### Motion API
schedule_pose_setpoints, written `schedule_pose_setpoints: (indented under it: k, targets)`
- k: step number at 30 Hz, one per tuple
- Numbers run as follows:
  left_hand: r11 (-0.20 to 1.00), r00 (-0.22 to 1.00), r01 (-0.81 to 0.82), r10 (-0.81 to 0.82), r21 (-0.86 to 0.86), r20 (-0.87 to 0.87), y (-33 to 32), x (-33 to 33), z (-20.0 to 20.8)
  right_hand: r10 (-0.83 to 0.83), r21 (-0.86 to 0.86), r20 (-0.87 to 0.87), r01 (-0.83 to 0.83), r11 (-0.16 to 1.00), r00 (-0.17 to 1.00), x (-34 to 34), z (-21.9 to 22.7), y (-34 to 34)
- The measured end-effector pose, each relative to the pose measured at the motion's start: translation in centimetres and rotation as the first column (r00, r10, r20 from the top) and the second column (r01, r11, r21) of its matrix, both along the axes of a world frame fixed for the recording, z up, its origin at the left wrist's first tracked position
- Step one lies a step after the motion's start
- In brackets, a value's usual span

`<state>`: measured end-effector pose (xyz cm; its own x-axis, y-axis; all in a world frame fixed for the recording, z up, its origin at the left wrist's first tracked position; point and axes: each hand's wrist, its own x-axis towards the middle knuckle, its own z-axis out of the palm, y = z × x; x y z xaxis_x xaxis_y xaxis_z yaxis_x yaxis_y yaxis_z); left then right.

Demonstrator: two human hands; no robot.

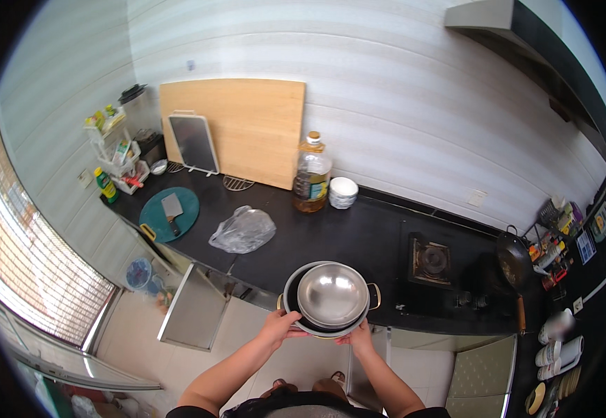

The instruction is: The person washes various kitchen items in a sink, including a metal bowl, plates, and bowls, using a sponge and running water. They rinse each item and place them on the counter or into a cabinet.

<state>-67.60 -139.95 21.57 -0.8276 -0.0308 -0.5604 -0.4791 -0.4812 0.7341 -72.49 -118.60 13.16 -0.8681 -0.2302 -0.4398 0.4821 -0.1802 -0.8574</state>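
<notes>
Now in the hands: a grey two-handled pot (288, 286) with a shiny stainless-steel bowl (333, 294) nested inside, both level between the palms.
Left hand (284, 329): gripping the pot's near-left edge, thumb up at the rim, fingers curled against the outer side.
Right hand (357, 336): holding the near-right edge from below, fingers partly hidden by the pot.
Pot handles: brass-coloured loops, the right one (378, 296) beyond the right hand, neither of them grasped.
Counter: black countertop (358, 240) just beyond both hands; whether the pot touches its edge, I cannot tell.
Plastic bag: clear and crumpled (244, 230), ahead and left of the left hand.
Chopping gear: round green cutting board (151, 221) farther left of that hand, a cleaver (172, 207) lying on it.
Oil bottle: large, clear, amber-filled (311, 181), well ahead of the hands, beside stacked white bowls (343, 193).
Cooking side: gas burner (431, 259) right of and ahead of the right hand, dark wok (511, 256) farther right.
</notes>
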Motion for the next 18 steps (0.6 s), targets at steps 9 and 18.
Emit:
schedule_pose_setpoints:
  k: [9,18]
  targets:
    - [0.846,0.998,0.043,-0.065,-0.531,-0.022,-6.5,5.0,-1.0,0.128,-0.061,-0.034,-0.130,0.990,0.991,4.9,0.3,-5.7]
    - [0.854,0.947,0.251,-0.120,-0.456,0.297,-8.7,8.3,-0.8,0.227,-0.243,-0.053,-0.233,0.942,0.972,7.4,-1.5,-6.7]
